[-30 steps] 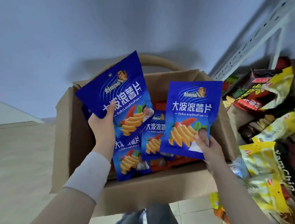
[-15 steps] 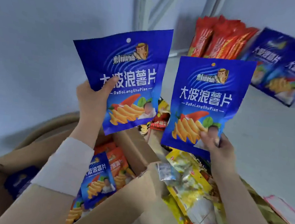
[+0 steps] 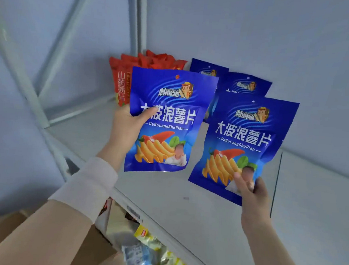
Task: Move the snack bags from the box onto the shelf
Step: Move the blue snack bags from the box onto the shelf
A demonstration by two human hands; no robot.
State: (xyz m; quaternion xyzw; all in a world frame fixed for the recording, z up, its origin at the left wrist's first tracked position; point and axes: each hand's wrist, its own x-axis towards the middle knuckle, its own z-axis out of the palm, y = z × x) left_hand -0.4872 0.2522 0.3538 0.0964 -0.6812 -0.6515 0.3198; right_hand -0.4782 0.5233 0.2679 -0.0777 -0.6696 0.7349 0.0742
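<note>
While each hand, left [image 3: 126,128] and right [image 3: 252,193], held one shiny blue plastic chip bag [image 3: 166,121] [image 3: 243,146], both bags hung above the flat white metal shelf [image 3: 185,200].

I hold the left blue bag [image 3: 166,121] and the right blue bag [image 3: 245,146] of chips upright, side by side above the white shelf [image 3: 164,191], in front of red bags [image 3: 121,82] and more blue bags [image 3: 248,86] standing at its back.

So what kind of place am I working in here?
Likely a shop or stockroom being restocked: a pale metal shelf with a barcode label on its front edge, identical red bags and blue bags lined up at its back, and a cardboard box below.
</note>
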